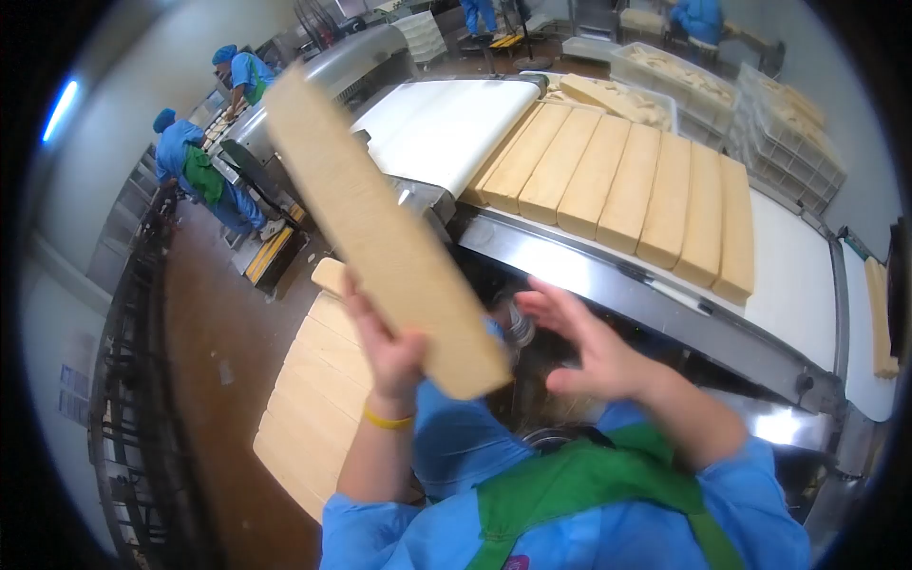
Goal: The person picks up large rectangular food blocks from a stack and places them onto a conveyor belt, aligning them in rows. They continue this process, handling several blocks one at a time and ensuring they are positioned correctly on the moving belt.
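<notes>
Slab (380, 237) partly hides machine (366, 55); conveyor (796, 275) bears blocks (627, 185).

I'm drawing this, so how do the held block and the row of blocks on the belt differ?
The held block is up in the left hand; the row of blocks rests on the white belt. The held block is alone and blurrier; the row's blocks sit side by side. Both show long, pale yellow blocks.

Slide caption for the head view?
Left hand holds a long, beige rectangular block; the right hand hovers empty, similar blocks lined up beyond on a white conveyor belt.
</notes>
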